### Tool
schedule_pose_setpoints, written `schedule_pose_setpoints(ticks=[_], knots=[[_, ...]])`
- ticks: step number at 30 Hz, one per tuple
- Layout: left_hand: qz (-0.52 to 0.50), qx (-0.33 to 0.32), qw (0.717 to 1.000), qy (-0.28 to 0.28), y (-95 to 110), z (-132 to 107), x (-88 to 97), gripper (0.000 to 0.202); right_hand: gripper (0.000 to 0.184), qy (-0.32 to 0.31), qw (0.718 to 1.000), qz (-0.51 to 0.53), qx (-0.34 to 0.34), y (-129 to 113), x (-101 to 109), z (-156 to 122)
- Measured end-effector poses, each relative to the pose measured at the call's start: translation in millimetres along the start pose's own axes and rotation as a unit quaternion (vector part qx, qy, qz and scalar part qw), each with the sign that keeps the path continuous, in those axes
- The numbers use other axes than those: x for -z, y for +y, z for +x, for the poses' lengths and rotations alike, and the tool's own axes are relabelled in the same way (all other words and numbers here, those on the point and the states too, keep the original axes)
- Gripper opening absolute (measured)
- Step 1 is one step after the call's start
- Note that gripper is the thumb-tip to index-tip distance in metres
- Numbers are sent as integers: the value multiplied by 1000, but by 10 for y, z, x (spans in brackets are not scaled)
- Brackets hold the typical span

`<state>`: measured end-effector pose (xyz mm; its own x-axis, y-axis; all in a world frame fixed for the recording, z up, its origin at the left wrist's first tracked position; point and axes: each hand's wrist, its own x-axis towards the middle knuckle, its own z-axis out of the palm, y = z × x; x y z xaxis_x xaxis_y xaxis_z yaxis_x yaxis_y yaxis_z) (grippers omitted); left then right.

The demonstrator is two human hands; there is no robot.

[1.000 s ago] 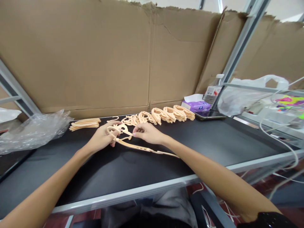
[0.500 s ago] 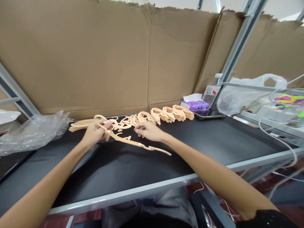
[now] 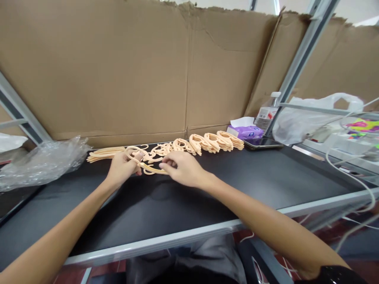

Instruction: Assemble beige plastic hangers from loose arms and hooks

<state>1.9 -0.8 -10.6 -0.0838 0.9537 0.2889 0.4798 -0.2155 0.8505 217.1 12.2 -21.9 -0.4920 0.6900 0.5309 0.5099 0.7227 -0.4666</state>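
A beige plastic folding hanger (image 3: 154,169) is held above the black table between both hands. My left hand (image 3: 122,165) is closed around its left end, where a curved arm loops over the fingers. My right hand (image 3: 184,167) pinches the hanger farther right, and its fingers hide that end. Just behind the hands lies a loose heap of beige hooks and hanger parts (image 3: 161,150). Right of the heap, folded hangers (image 3: 210,142) stand in several stacked bundles. A pile of long beige hanger pieces (image 3: 105,154) lies beyond my left hand.
Crumpled clear plastic wrap (image 3: 50,161) covers the table's left side. At the back right are a purple tissue pack (image 3: 245,131), a water bottle (image 3: 268,112) and a phone (image 3: 263,143). A cardboard wall (image 3: 118,71) rises behind. White cables (image 3: 352,173) hang at the right.
My right hand has moved in and taken hold of the hanger, which it did not hold before. The hanger's long right arm, earlier stretched toward the front right, is no longer seen there.
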Motion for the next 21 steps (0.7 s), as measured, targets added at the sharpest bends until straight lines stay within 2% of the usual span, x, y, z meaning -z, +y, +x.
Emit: schedule_pose_setpoints(ticks=[2, 5, 7, 10, 13, 17, 21], knots=[[-1, 2, 1000, -16, 19, -31, -65, 22, 27, -7, 999, -43, 22, -135, -95, -61], [30, -42, 998, -31, 44, -83, -159, 20, 38, -32, 997, -73, 20, -237, -191, -117], [49, -70, 995, -50, 51, -110, -205, 19, 38, -43, 996, -79, 12, -235, -207, -129], [41, -73, 994, -66, 29, -108, -221, 21, 31, -57, 994, -91, 9, -189, -188, -125], [11, -71, 997, -8, -45, -35, -139, 22, 28, -61, 994, -94, -2, -149, -149, -101], [-32, -74, 993, 81, -180, 105, 75, 12, 22, -46, 996, -62, -33, -89, -82, -49], [-43, -68, 994, 78, -244, 166, 193, 13, 19, -37, 997, 8, -67, 30, -57, -5]])
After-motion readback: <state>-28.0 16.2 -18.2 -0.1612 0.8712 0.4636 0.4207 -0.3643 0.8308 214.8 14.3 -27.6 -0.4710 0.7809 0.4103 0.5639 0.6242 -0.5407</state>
